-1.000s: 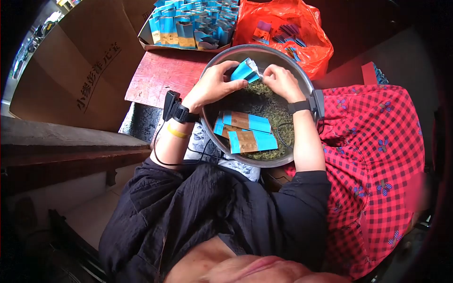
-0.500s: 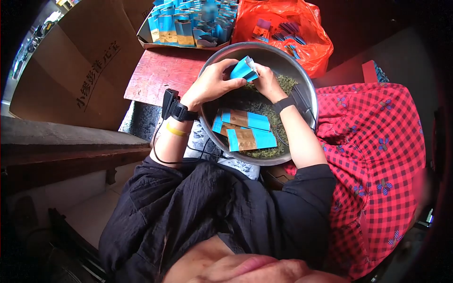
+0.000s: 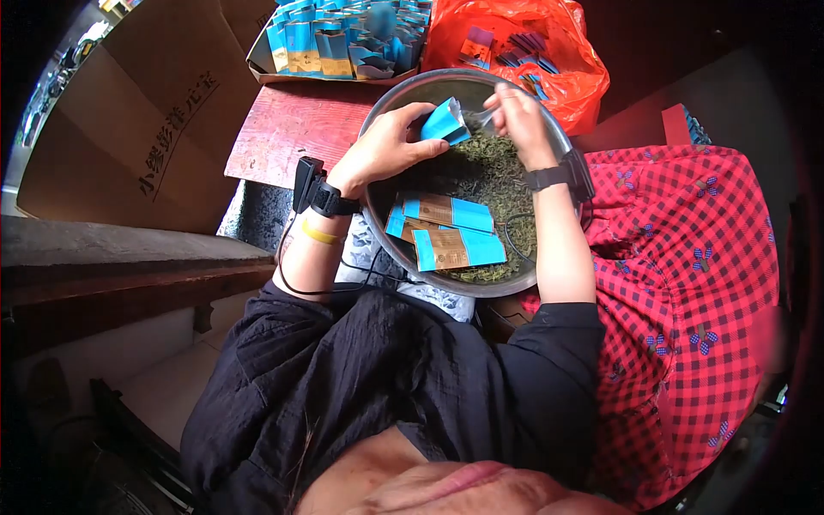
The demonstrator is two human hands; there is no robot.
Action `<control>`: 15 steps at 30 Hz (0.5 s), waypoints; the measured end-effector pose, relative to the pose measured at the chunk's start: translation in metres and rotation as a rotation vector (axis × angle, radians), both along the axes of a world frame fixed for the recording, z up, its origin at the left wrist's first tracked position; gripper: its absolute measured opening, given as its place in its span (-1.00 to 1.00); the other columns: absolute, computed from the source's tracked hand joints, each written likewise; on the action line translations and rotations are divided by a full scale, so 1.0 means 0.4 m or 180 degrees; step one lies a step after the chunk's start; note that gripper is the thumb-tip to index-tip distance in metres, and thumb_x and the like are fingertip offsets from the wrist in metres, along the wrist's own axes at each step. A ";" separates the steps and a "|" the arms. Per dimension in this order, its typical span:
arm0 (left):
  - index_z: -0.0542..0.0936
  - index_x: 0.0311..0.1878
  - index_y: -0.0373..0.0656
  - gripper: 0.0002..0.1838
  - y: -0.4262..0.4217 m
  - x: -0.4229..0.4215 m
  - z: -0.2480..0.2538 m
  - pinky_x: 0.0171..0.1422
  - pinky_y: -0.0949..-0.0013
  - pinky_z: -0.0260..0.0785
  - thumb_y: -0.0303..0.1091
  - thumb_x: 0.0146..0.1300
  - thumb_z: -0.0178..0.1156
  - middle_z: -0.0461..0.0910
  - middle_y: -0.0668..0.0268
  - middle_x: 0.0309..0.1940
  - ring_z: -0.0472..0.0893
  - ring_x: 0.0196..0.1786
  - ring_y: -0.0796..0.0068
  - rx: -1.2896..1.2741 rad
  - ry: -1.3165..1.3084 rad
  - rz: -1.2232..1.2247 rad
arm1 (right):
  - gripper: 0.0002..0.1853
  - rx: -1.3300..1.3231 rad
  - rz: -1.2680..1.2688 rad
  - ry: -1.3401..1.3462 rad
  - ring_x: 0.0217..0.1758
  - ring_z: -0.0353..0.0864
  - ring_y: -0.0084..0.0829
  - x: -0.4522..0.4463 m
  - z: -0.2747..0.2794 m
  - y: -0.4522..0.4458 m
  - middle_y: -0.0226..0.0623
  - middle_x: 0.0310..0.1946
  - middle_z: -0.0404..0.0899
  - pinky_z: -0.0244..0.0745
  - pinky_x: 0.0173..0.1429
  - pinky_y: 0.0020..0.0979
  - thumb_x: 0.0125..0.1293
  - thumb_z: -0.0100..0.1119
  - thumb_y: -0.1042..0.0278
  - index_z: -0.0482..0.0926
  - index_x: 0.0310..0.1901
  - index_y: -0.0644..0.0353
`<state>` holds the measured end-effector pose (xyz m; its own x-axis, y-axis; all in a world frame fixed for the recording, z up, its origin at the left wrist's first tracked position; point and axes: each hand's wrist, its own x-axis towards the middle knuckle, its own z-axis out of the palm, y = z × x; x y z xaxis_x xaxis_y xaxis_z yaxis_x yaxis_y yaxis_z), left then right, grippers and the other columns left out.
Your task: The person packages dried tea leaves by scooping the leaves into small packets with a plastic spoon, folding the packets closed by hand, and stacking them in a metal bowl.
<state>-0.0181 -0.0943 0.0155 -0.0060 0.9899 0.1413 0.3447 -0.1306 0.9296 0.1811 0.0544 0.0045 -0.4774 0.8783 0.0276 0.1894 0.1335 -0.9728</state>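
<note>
My left hand (image 3: 390, 153) is closed round a blue pouch (image 3: 444, 123), tilted with its silvery open mouth to the upper right. Close by, my right hand (image 3: 520, 124) has its fingers pinched on a small clear scoop (image 3: 483, 119), blurred and partly hidden, near the pouch mouth. Both hands are over a wide metal basin (image 3: 410, 91) holding dry green leaves (image 3: 496, 172). Several flat blue-and-gold pouches (image 3: 459, 247) lie on the leaves at the basin's near side.
Beyond the basin, a cardboard tray (image 3: 330, 79) is packed with upright blue-and-gold pouches. Beside it sits a red plastic bag (image 3: 579, 86) with dark and purple packets. A red board (image 3: 296, 129) and a large carton (image 3: 112, 129) are at left; red checked cloth (image 3: 678, 257) is at right.
My right hand has moved up and to the right, away from the pouch mouth, bringing the clear scoop into view. My left hand and its pouch have barely moved.
</note>
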 end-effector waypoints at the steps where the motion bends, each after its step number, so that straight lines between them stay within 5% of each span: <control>1: 0.45 0.20 -0.37 -0.36 0.001 -0.001 -0.002 0.05 0.32 0.47 -0.21 0.13 0.41 0.63 0.04 -0.11 0.62 -0.04 0.36 -0.0016 0.0010 -0.0032 | -0.56 -0.0039 -0.0125 0.0178 -0.63 0.34 -0.69 0.008 0.021 0.001 -0.52 -0.65 0.40 0.25 -0.52 -0.61 0.49 -0.07 -0.02 0.57 -0.31 0.19; 5: 0.46 0.19 -0.36 -0.36 0.000 0.001 -0.003 0.06 0.31 0.46 -0.21 0.12 0.41 0.63 0.01 -0.12 0.64 -0.04 0.29 0.0030 0.0135 0.0032 | -0.58 -0.0008 -0.0455 0.0863 -0.65 0.32 -0.66 0.036 0.069 -0.004 -0.52 -0.70 0.35 0.26 -0.50 -0.58 0.50 -0.08 0.03 0.53 -0.34 0.23; 7: 0.44 0.23 -0.30 -0.40 0.001 -0.001 -0.008 0.05 0.36 0.45 -0.26 0.17 0.38 0.58 0.17 -0.06 0.56 -0.04 0.50 0.0208 0.0502 -0.0072 | -0.58 0.0050 -0.0358 0.0870 -0.64 0.33 -0.66 0.031 0.078 -0.013 -0.51 -0.69 0.36 0.28 -0.50 -0.57 0.50 -0.09 0.04 0.53 -0.34 0.24; 15: 0.46 0.21 -0.28 -0.42 -0.009 0.009 0.007 -0.14 0.38 0.43 -0.25 0.15 0.39 0.61 0.15 -0.27 0.55 -0.26 0.50 0.0191 0.0899 0.0068 | -0.62 0.1327 -0.0079 -0.0075 -0.59 0.45 -0.62 -0.021 0.080 -0.091 -0.47 -0.66 0.47 0.32 -0.47 -0.53 0.49 0.00 0.11 0.57 -0.37 0.22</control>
